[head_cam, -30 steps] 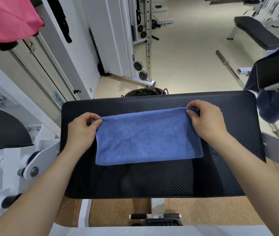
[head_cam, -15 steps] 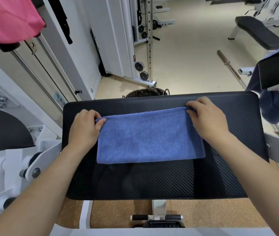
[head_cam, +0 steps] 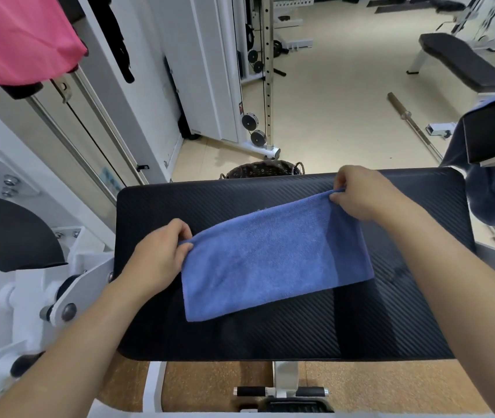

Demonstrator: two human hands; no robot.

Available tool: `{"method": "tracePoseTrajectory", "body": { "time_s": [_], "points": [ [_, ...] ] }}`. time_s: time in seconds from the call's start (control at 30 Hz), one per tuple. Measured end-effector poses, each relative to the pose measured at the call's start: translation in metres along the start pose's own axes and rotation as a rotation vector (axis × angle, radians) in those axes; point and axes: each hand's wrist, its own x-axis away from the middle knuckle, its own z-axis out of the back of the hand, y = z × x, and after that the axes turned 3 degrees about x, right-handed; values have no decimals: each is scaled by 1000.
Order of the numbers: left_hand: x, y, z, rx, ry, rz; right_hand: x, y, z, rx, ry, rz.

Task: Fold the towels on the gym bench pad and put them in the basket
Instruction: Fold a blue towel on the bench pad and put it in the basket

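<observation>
Left grip (head_cam: 155,260): pinches towel (head_cam: 273,260) corner.
Right grip (head_cam: 364,194): pinches far corner.
Between grips: folded towel slants over bench (head_cam: 270,339).

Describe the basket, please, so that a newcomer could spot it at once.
Start at the black gym bench pad in mid-view. Just beyond its far edge, the basket peeks out. It alone is dark and round, with a speckled lining and a loop handle.

My left hand (head_cam: 157,260) and my right hand (head_cam: 364,196) are bare. Both forearms (head_cam: 68,342) are bare too, as far as the view shows them. Of my body only hands, wrists and forearms are visible.
</observation>
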Motion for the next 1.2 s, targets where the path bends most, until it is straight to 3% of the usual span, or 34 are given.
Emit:
{"method": "tracePoseTrajectory", "body": {
  "time_s": [0.13, 0.27, 0.33, 0.4, 0.43, 0.53, 0.63, 0.7, 0.8, 0.93, 1.03, 1.13, 1.2],
  "points": [
    [34, -2, -4, 157, -253, 190, -16, -46, 0, 58, 153, 166],
    [86, 6, -21, 564, -379, 470, -26, -110, -24, 103, 311, 475],
    [112, 14, -41, 618, -410, 537, -22, -132, -46, 42, 233, 606],
    [130, 19, -61, 644, -336, 577, -11, -143, -63, -87, 109, 652],
    [135, 21, -67, 663, -279, 609, -7, -143, -69, -113, 110, 652],
    [142, 31, -74, 755, -130, 724, 4, -124, -70, 35, 396, 538],
    [146, 41, -76, 715, -75, 731, 14, -90, -77, -35, 543, 463],
    [147, 40, -80, 733, -91, 750, 20, -76, -90, 42, 449, 464],
    [149, 35, -79, 947, -101, 798, 24, -68, -111, 211, 253, 413],
    [153, 39, -70, 1242, -9, 816, 22, -67, -119, 219, 270, 389],
    [156, 48, -69, 1150, -69, 776, 28, -69, -109, 185, 230, 394],
    [155, 50, -71, 1236, -39, 839, 58, -59, -91, -59, 308, 268],
    [155, 50, -71, 1340, -8, 875, 101, -46, -86, -544, 272, 47]
  ]
}}
